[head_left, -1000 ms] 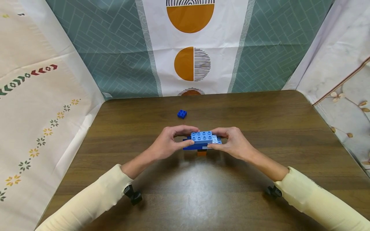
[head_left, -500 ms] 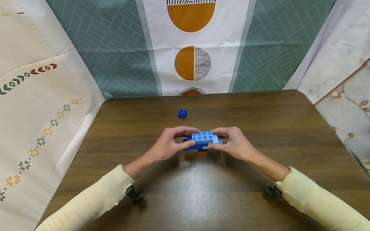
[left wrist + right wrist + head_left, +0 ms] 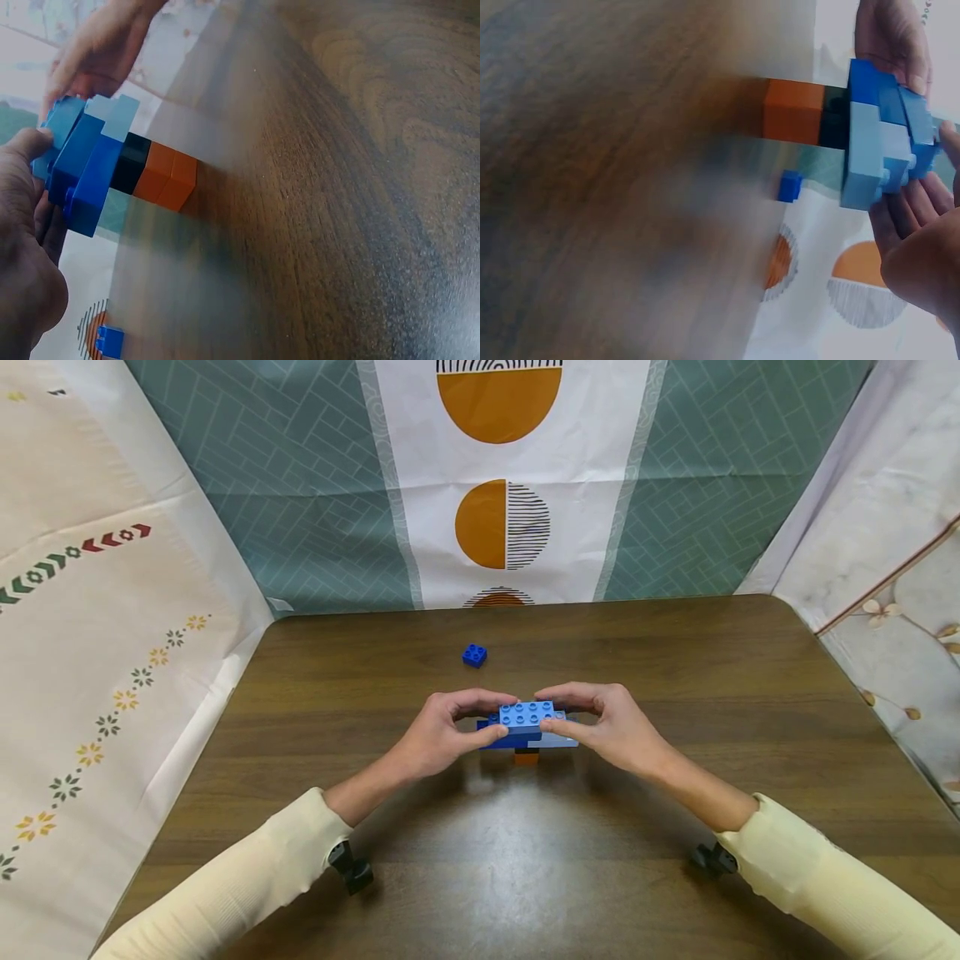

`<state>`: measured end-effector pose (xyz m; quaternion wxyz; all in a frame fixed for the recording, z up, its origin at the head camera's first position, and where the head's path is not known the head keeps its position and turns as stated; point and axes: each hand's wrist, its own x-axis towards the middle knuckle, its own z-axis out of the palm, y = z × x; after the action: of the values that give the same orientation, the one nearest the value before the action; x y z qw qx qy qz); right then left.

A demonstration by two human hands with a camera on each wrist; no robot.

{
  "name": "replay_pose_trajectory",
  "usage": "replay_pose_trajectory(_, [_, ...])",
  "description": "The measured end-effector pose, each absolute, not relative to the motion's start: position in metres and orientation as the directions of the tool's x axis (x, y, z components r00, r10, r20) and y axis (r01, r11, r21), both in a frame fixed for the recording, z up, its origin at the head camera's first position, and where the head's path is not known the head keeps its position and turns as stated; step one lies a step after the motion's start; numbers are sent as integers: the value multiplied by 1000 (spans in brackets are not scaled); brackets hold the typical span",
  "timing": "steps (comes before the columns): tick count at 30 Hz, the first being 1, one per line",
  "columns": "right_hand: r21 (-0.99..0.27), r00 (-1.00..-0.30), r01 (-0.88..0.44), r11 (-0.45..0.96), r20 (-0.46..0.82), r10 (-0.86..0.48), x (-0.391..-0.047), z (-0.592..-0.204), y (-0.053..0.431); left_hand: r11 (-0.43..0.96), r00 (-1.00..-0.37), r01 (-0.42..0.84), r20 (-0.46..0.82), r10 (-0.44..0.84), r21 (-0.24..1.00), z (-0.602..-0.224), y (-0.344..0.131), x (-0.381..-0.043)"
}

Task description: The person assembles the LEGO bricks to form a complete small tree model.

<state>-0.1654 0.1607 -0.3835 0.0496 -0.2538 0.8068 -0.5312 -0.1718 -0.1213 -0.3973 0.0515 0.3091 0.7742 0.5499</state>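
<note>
In the head view, a light blue toy building brick (image 3: 525,714) tops a stack at mid-table. My left hand (image 3: 438,735) pinches its left end, thumb in front and fingers behind. My right hand (image 3: 618,727) pinches its right end the same way. Beneath lie wider layers: dark blue bricks (image 3: 94,176) to the left and pale blue bricks (image 3: 863,154) to the right. A narrow column carries them, made of a dark block (image 3: 131,163) over orange blocks (image 3: 166,175) that stand on the table. The fingertips behind the brick are mostly hidden.
A small dark blue brick (image 3: 474,655) lies on the wooden table (image 3: 360,652) beyond the hands, slightly left. A patterned cloth (image 3: 502,527) hangs behind the far edge, with more cloth at both sides. Black wrist mounts (image 3: 350,867) sit under the sleeves.
My right hand has shifted up and left from the lower pale blue layer to the top brick, uncovering the pale blue front. My left hand keeps its grip; the stack stands still.
</note>
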Motion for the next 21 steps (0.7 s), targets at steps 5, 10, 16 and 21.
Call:
replay_pose_trajectory(5, [-891,-876,-338,302,181,-447,-164,-377,161,202,-811,415,260,524,887,-400,-120,-172])
replay_pose_trajectory(10, [-893,-882,-321,314,162,-442,-163,-376,160,196,-819,403,257,512,894,-404,-120,-171])
replay_pose_trajectory(16, [-892,-878,-330,308,170,-448,-163,-378,161,188,-818,405,263,511,895,-404,-118,-171])
replay_pose_trajectory(21, [-891,-871,-343,297,183,-457,-164,-380,162,194,-812,424,277,513,884,-404,-118,-170])
